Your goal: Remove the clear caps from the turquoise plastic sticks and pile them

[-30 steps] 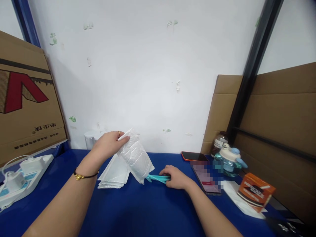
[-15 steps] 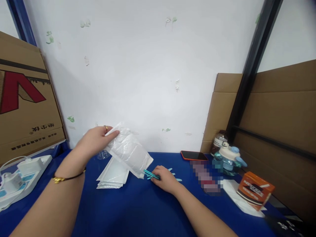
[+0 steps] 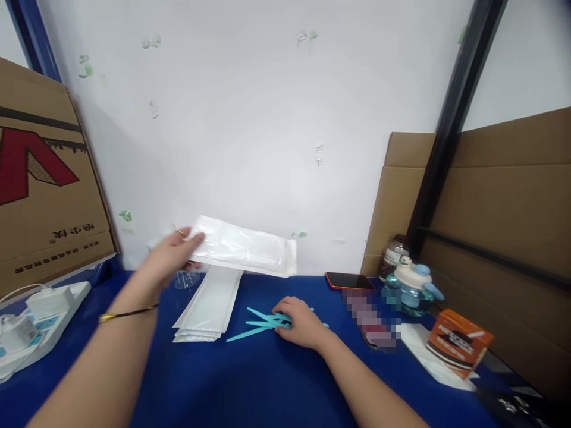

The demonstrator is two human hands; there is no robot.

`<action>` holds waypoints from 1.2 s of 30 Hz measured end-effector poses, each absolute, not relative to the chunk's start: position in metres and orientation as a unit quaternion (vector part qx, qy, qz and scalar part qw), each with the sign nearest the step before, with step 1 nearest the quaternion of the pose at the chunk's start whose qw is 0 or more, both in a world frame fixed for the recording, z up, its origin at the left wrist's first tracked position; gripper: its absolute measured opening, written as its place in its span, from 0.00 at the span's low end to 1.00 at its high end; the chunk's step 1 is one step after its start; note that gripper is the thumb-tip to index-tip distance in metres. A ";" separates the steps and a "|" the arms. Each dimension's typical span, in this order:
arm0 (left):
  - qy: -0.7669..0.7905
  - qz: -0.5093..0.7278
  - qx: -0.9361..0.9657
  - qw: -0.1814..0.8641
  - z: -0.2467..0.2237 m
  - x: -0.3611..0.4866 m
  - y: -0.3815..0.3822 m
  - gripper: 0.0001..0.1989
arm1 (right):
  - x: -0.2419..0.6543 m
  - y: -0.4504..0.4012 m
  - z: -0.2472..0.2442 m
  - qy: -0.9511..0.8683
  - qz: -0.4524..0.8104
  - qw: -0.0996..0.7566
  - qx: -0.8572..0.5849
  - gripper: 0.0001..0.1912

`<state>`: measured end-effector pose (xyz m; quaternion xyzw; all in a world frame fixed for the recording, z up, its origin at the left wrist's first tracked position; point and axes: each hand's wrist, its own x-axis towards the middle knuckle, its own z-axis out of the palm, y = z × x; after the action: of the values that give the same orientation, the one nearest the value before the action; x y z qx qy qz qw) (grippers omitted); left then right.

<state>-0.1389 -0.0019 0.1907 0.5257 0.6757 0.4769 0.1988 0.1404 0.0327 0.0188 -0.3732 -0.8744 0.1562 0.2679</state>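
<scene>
A long white padded envelope (image 3: 243, 246) hangs in the air, its left end pinched in my left hand (image 3: 176, 255). Beneath it, a stack of similar white envelopes (image 3: 209, 309) lies on the blue table. My right hand (image 3: 297, 321) rests on the table with its fingers curled over several teal sticks (image 3: 259, 326). Their thin ends fan out to the left, and some tips show behind the hand.
A clear cup (image 3: 185, 278) stands behind my left hand. To the right are a phone (image 3: 350, 280), a dark-capped jar (image 3: 393, 257), a teal bottle (image 3: 413, 288) and an orange box (image 3: 459, 343). A power strip (image 3: 66, 309) lies at the left.
The envelope in my left hand has swung up to nearly level, its far end away from the sticks. More of the teal sticks now shows left of my right hand.
</scene>
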 end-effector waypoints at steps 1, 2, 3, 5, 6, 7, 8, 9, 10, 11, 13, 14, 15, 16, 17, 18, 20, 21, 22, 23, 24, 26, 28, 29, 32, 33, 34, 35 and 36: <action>0.677 0.460 0.526 0.231 0.176 -0.126 0.011 0.25 | 0.145 0.032 0.022 -0.873 0.149 0.274 -0.375 0.18; 0.672 0.437 0.536 0.265 0.161 -0.113 0.024 0.25 | 0.150 0.032 0.026 -0.872 0.141 0.275 -0.380 0.17; 0.665 0.406 0.552 0.297 0.146 -0.099 0.036 0.23 | 0.156 0.033 0.030 -0.870 0.133 0.271 -0.389 0.15; 0.661 0.346 0.576 0.332 0.118 -0.073 0.058 0.21 | 0.170 0.036 0.037 -0.865 0.119 0.254 -0.417 0.10; 0.662 0.333 0.580 0.337 0.106 -0.062 0.068 0.21 | 0.178 0.037 0.041 -0.858 0.112 0.251 -0.434 0.08; 0.663 0.322 0.586 0.338 0.095 -0.052 0.076 0.20 | 0.184 0.040 0.044 -0.849 0.104 0.255 -0.451 0.08; 0.666 0.309 0.590 0.336 0.086 -0.043 0.084 0.20 | 0.190 0.042 0.046 -0.837 0.097 0.265 -0.468 0.09; 0.671 0.295 0.594 0.332 0.078 -0.037 0.091 0.20 | 0.194 0.044 0.048 -0.826 0.087 0.279 -0.482 0.09; 0.677 0.280 0.599 0.324 0.072 -0.032 0.098 0.21 | 0.198 0.046 0.048 -0.817 0.074 0.292 -0.492 0.10; 0.684 0.264 0.604 0.313 0.067 -0.029 0.103 0.22 | 0.200 0.049 0.046 -0.812 0.062 0.300 -0.496 0.10; 0.694 0.234 0.621 0.280 0.061 -0.027 0.109 0.26 | 0.201 0.055 0.038 -0.817 0.047 0.293 -0.494 0.12; 0.695 0.223 0.633 0.257 0.060 -0.029 0.110 0.28 | 0.200 0.058 0.033 -0.823 0.047 0.278 -0.494 0.13; 0.694 0.215 0.647 0.232 0.060 -0.031 0.109 0.30 | 0.199 0.061 0.027 -0.828 0.051 0.257 -0.496 0.14; 0.688 0.208 0.663 0.207 0.061 -0.034 0.106 0.31 | 0.198 0.065 0.020 -0.831 0.062 0.231 -0.502 0.15; 0.679 0.202 0.682 0.184 0.062 -0.037 0.101 0.32 | 0.196 0.068 0.015 -0.830 0.075 0.207 -0.513 0.17; 0.667 0.195 0.700 0.166 0.064 -0.041 0.095 0.31 | 0.195 0.070 0.011 -0.826 0.088 0.187 -0.524 0.18; 0.633 0.168 0.740 0.155 0.068 -0.048 0.081 0.30 | 0.195 0.072 0.008 -0.818 0.102 0.167 -0.540 0.20; 0.605 0.137 0.768 0.162 0.069 -0.051 0.073 0.31 | 0.196 0.071 0.009 -0.815 0.099 0.172 -0.544 0.21; 0.571 0.096 0.797 0.172 0.069 -0.054 0.066 0.34 | 0.198 0.069 0.011 -0.814 0.092 0.180 -0.544 0.21; 0.535 0.049 0.824 0.181 0.069 -0.055 0.060 0.38 | 0.201 0.066 0.015 -0.816 0.088 0.185 -0.540 0.23; 0.500 0.003 0.846 0.187 0.067 -0.057 0.055 0.43 | 0.204 0.063 0.019 -0.820 0.092 0.182 -0.535 0.26; 0.453 -0.060 0.870 0.186 0.062 -0.058 0.050 0.50 | 0.212 0.057 0.025 -0.825 0.128 0.154 -0.529 0.37; 0.445 -0.058 0.875 0.178 0.056 -0.058 0.050 0.47 | 0.219 0.054 0.027 -0.824 0.178 0.126 -0.523 0.42; 0.444 -0.043 0.878 0.172 0.054 -0.058 0.051 0.43 | 0.220 0.054 0.026 -0.824 0.198 0.122 -0.516 0.42; 0.446 0.018 0.883 0.144 0.046 -0.058 0.053 0.32 | 0.217 0.057 0.022 -0.834 0.231 0.130 -0.484 0.30; 0.447 0.032 0.883 0.138 0.044 -0.057 0.053 0.30 | 0.214 0.058 0.020 -0.839 0.235 0.133 -0.473 0.27; 0.447 0.045 0.883 0.134 0.041 -0.056 0.052 0.28 | 0.210 0.058 0.020 -0.842 0.237 0.136 -0.465 0.25; 0.448 0.055 0.882 0.131 0.039 -0.054 0.051 0.27 | 0.206 0.057 0.019 -0.845 0.238 0.141 -0.457 0.24; 0.451 0.064 0.881 0.128 0.037 -0.053 0.050 0.27 | 0.202 0.056 0.019 -0.849 0.240 0.147 -0.448 0.23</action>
<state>-0.0526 0.0499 0.0366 0.8812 0.4507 0.0638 0.1275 0.2023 0.0561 0.0195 -0.4482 -0.8485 0.2399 0.1470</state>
